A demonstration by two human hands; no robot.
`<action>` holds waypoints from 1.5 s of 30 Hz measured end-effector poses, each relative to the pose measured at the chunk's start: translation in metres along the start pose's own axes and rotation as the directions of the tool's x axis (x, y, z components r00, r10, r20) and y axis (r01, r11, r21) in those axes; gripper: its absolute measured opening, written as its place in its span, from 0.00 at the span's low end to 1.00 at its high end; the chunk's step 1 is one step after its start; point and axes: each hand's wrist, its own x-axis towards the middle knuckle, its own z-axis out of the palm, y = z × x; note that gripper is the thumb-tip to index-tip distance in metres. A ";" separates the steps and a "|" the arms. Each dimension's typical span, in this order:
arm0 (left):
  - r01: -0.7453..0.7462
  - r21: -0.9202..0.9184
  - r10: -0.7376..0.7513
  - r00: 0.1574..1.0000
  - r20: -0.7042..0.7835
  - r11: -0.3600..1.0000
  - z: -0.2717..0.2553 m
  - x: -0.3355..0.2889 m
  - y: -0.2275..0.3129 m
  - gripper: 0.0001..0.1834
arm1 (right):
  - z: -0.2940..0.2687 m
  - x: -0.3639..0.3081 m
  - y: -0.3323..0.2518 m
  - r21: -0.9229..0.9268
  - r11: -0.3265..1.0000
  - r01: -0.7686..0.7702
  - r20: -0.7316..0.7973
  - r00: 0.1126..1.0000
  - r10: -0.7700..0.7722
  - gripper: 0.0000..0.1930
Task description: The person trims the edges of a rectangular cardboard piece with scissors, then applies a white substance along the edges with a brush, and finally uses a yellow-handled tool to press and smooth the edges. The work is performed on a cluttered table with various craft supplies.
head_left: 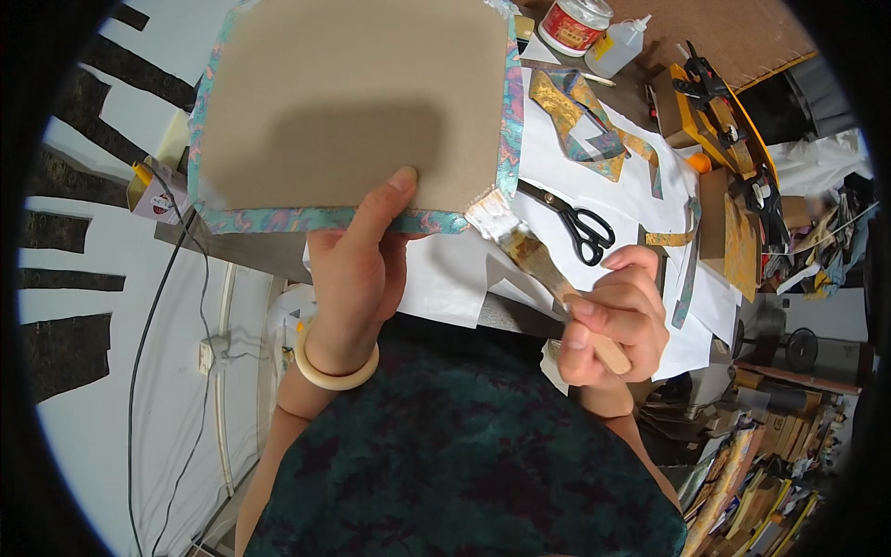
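My left hand (362,251) grips the lower edge of a tan board (353,84), thumb on its face and the other fingers behind. A strip of marbled teal and pink paper (306,220) is folded over the board's edges. In my right hand (617,320) is a flat brush (534,257) with a wooden handle, its bristles coated in something white. The bristle tip touches the board's lower right corner. Under and to the right of the board lie black-handled scissors (580,223) on white paper, partly covered by the board.
Gold and grey patterned paper strips (566,102) curl on the white paper (548,176). At the back stand a white tub with a red label (573,25) and a squeeze bottle (620,46). Clamps (710,84) and a yellow-edged frame are at right. Black cables (148,316) hang at left.
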 end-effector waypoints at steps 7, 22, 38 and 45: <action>-0.087 0.055 0.088 0.996 -0.009 0.995 0.001 -0.002 0.000 0.20 | 0.005 0.008 0.000 -0.024 1.000 0.003 0.017 1.000 -0.003 0.05; -0.156 0.044 0.155 0.988 0.025 0.987 0.001 -0.002 0.001 0.14 | -0.001 0.015 -0.006 -0.015 1.000 -0.001 0.098 0.995 0.002 0.07; -0.126 0.049 0.126 0.992 0.016 0.991 0.000 -0.004 0.002 0.14 | -0.001 0.018 -0.011 -0.056 0.993 0.102 0.064 0.993 -0.098 0.06; -0.146 0.085 0.146 0.989 -0.004 0.986 0.000 -0.003 0.000 0.17 | -0.002 0.021 -0.010 -0.071 0.991 0.111 0.061 0.992 -0.107 0.06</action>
